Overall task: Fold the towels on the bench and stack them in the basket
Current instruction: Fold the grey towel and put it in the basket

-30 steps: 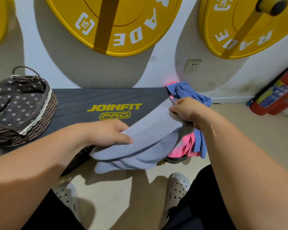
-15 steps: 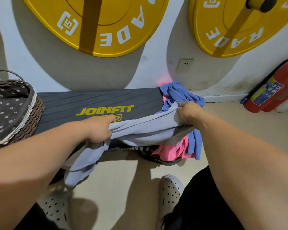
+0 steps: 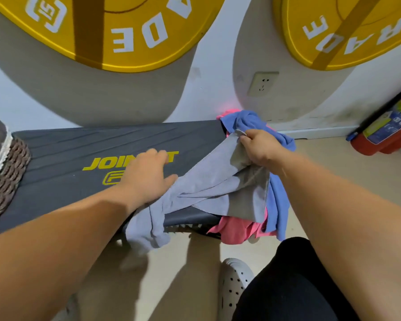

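Towel in my right hand [image 3: 259, 148]: pale grey-lavender towel [image 3: 208, 181], plain. Pile at 3 o'clock of it: blue towel [image 3: 279, 200] over pink towel [image 3: 236, 228], both solid. Bench [image 3: 83, 147] is dark charcoal with diagonal ribbing, yellow logo lettering. Basket [image 3: 7, 179] at 9 o'clock: brown weave, white trim, dark liner with pale dots. Wall plates [image 3: 130, 31] at 12: yellow, white letters. Extinguisher [image 3: 387, 135] red, blue label. My shoe [image 3: 234, 286] off-white with dark holes.

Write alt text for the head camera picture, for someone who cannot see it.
A person's right hand pinches a corner of a grey towel while the left hand rests open at its other end on a dark bench. Blue and pink towels lie heaped at the bench's right end; a wicker basket stands left.
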